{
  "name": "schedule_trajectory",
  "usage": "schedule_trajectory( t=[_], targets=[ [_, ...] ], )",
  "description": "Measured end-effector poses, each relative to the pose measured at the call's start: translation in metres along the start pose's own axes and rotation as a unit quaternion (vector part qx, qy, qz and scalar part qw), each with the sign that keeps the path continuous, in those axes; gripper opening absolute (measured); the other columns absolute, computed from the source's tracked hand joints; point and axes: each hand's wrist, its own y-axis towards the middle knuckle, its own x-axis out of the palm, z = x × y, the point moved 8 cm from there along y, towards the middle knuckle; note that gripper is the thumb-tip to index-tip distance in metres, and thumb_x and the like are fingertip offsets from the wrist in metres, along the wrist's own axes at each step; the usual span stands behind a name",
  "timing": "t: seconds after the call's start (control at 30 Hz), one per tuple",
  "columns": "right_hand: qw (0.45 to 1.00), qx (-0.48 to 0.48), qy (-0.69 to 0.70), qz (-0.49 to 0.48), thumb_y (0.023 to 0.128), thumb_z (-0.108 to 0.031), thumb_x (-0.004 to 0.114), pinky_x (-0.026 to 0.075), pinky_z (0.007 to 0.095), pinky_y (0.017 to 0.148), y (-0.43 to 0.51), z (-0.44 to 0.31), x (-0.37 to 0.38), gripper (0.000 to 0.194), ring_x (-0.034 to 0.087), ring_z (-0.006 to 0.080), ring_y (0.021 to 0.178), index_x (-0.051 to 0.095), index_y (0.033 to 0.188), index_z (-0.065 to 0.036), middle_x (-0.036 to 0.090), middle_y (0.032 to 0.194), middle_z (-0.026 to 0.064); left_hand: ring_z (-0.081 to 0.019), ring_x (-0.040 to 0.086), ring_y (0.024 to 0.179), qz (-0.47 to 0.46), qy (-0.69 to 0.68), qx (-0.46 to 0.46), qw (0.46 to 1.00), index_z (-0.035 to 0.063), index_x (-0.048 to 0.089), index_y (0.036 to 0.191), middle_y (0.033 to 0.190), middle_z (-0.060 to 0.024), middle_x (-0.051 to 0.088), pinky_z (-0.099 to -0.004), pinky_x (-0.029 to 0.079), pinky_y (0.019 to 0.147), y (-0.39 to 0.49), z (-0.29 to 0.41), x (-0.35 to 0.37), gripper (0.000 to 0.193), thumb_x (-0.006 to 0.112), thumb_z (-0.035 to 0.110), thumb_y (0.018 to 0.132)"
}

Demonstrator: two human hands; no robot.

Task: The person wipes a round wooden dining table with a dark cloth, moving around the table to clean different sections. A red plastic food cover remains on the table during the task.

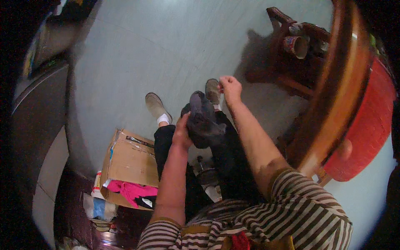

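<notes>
A dark grey bundle of cloth, perhaps socks (pixel 203 117), is held over my lap. My left hand (pixel 182 131) grips it from the left side, thumb on top. My right hand (pixel 230 87) is raised a little beyond and to the right of the bundle, above my right shoe, with its fingers curled and fingertips close together. Whether something thin is pinched there cannot be told. My dark trousers and two greyish-brown shoes (pixel 156 106) show beneath.
An open cardboard box (pixel 134 162) with pink and black cloth stands left of my legs. At the right are a curved wooden furniture edge (pixel 340 103), a red surface (pixel 364 125) and a dark wooden piece bearing a patterned tub (pixel 295 47). Dark furniture lines the left.
</notes>
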Motion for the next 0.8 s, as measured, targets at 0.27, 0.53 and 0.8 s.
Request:
schedule_trajectory(
  t=[0.27,0.53,0.8],
  targets=[
    [0.957,-0.073,-0.272,0.067,0.088,-0.028,0.079,0.058,0.0374,0.084,0.166,0.044,0.051,0.032,0.077,0.0241,0.088,0.079,0.111,-0.005,0.081,0.1,0.0127,-0.0267,0.068,0.121,0.013,-0.078,0.022,0.997,0.0087,0.063,0.143,0.134,-0.0083,0.07,-0.0442,0.055,0.105,0.029,0.004,-0.013,0.045,0.063,0.033,0.106],
    [0.937,-0.108,-0.319,0.096,0.086,-0.033,0.078,0.057,0.0402,0.09,0.243,0.058,0.103,0.031,0.075,0.0287,0.1,0.081,0.109,-0.013,0.08,0.104,0.0102,-0.0338,0.062,0.132,0.083,0.164,0.092,0.979,0.0072,0.059,0.146,0.144,-0.0166,0.063,-0.0441,0.05,0.111,0.037,-0.003,-0.041,0.051,0.072,0.012,0.097],
    [0.905,-0.095,-0.405,0.09,0.087,-0.035,0.081,0.057,0.0445,0.092,0.255,0.065,0.127,0.028,0.072,0.0332,0.107,0.078,0.105,-0.014,0.077,0.11,0.0109,-0.0346,0.061,0.133,0.069,0.365,0.126,0.92,0.0048,0.056,0.146,0.146,-0.0221,0.06,-0.0438,0.049,0.112,0.021,0.02,-0.006,0.054,0.07,-0.004,0.095]
  ],
)
